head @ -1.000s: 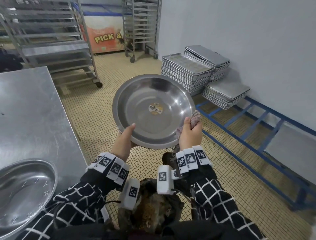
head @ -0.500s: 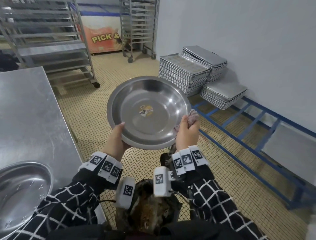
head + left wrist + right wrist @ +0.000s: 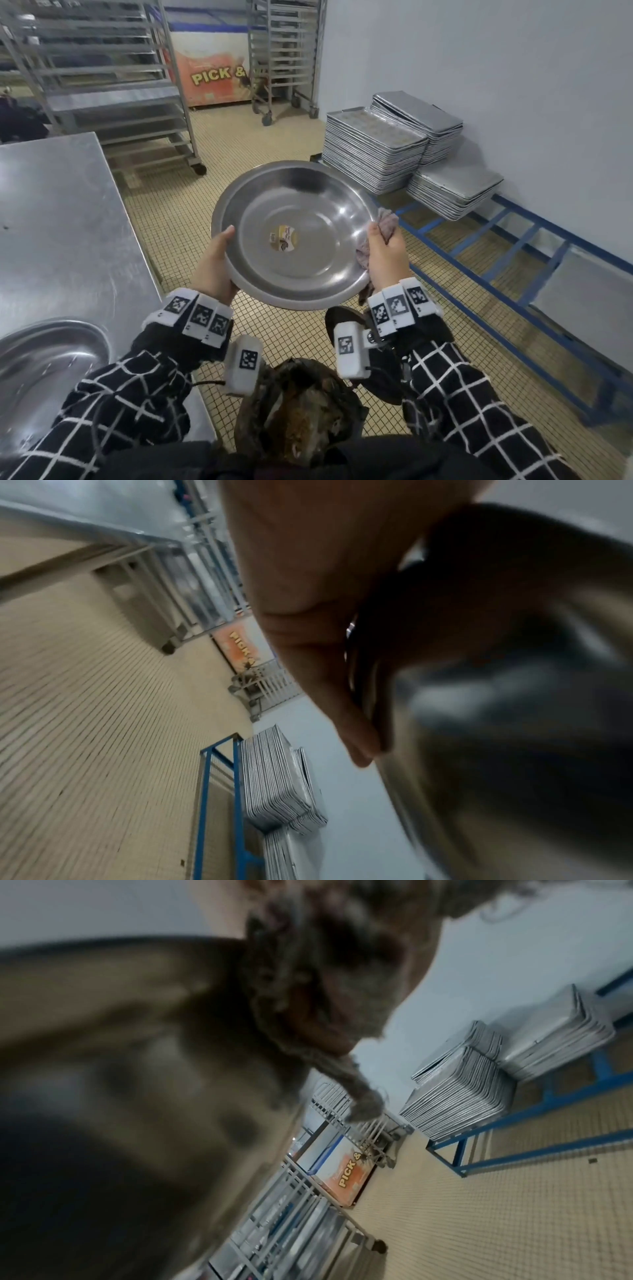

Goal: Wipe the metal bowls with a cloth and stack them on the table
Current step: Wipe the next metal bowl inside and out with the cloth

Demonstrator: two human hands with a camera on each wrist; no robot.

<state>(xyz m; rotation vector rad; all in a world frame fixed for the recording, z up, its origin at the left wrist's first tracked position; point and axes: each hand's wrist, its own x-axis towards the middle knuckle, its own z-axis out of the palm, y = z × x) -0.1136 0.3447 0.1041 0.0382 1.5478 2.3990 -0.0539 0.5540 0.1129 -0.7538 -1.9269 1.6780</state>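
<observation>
Held tilted over the floor: bowl (image 3: 301, 236), left hand (image 3: 214, 263) curled on its rim, right hand (image 3: 385, 255) pinching cloth (image 3: 387, 222) against opposite rim.

Left hand (image 3: 213, 270) fingers: hidden behind the metal bowl (image 3: 301, 219) in the head view; only the thumb shows on its rim.
Right hand (image 3: 387, 255) fingers: out of sight under the rim, wrapped in the cloth (image 3: 387, 222).
Bowl sticker (image 3: 282, 237): print too small to read.
Second bowl (image 3: 44, 370): cut off by the lower left edge.
Orange sign (image 3: 219, 77): partly covered by a rack; only "PICK &" reads.
Left wrist view: bowl underside (image 3: 514, 696) blurred, filling the right half.
Right wrist view: bowl (image 3: 120, 1096) and cloth (image 3: 325, 988) smeared; the hand itself probably sits behind the cloth.
</observation>
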